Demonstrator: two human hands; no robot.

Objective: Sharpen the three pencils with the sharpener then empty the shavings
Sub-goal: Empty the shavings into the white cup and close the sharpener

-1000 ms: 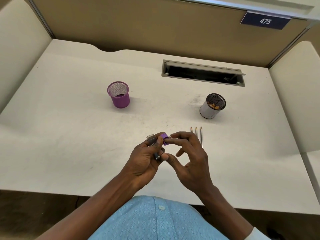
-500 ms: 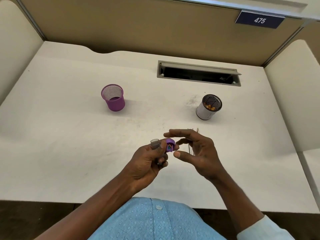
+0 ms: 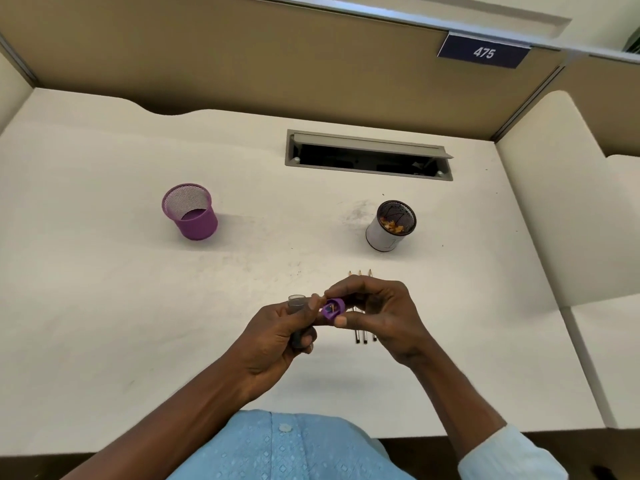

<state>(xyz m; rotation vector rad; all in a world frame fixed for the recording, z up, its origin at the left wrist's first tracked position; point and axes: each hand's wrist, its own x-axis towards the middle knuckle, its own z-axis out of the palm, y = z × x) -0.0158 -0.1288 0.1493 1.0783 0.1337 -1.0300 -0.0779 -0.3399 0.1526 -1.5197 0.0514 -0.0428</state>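
My left hand [image 3: 277, 336] is closed around a clear grey shavings container [image 3: 297, 302], held upright above the desk. My right hand [image 3: 377, 313] pinches the purple sharpener cap [image 3: 333, 309] between thumb and fingers, right beside the container; bits of shaving show inside the cap. Three sharpened pencils [image 3: 360, 273] lie side by side on the desk, tips pointing away, mostly hidden under my right hand. A white cup [image 3: 384, 235] with a dark inside holds orange-brown shavings, standing beyond the pencils.
A purple mesh cup [image 3: 195, 216] stands at the middle left of the white desk [image 3: 104, 306]. An open cable slot [image 3: 369, 157] lies at the back. Tan partition walls enclose the desk on three sides.
My right hand has closed back onto the purple cap after being spread apart beside it half a second ago. The left hand keeps the container in about the same place.
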